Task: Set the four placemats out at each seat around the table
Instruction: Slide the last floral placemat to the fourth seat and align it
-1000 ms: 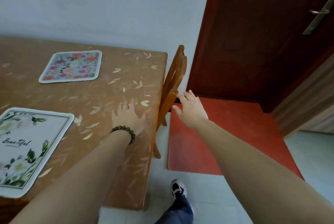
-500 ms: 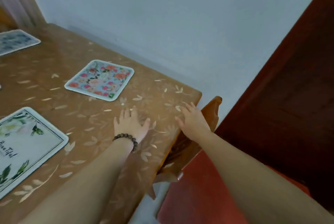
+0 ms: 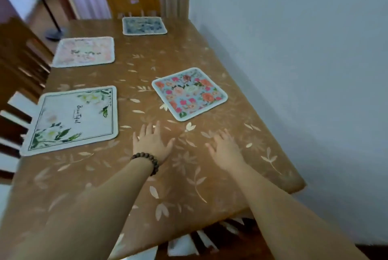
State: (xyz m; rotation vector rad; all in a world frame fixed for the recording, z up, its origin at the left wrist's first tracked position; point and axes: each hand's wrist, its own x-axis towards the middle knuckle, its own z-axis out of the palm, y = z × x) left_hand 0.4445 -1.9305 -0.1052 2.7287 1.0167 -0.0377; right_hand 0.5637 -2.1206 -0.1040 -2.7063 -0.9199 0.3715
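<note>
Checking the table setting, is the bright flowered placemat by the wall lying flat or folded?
Spread flat: the flowered placemat shows all four rounded corners on the table, though turned askew to its edge.

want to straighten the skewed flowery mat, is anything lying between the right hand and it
Nothing visible does. The right hand lies open on the table, and only bare patterned tabletop separates it from the colourful floral placemat just beyond its fingertips. The left hand lies flat beside it, off that path.
</note>
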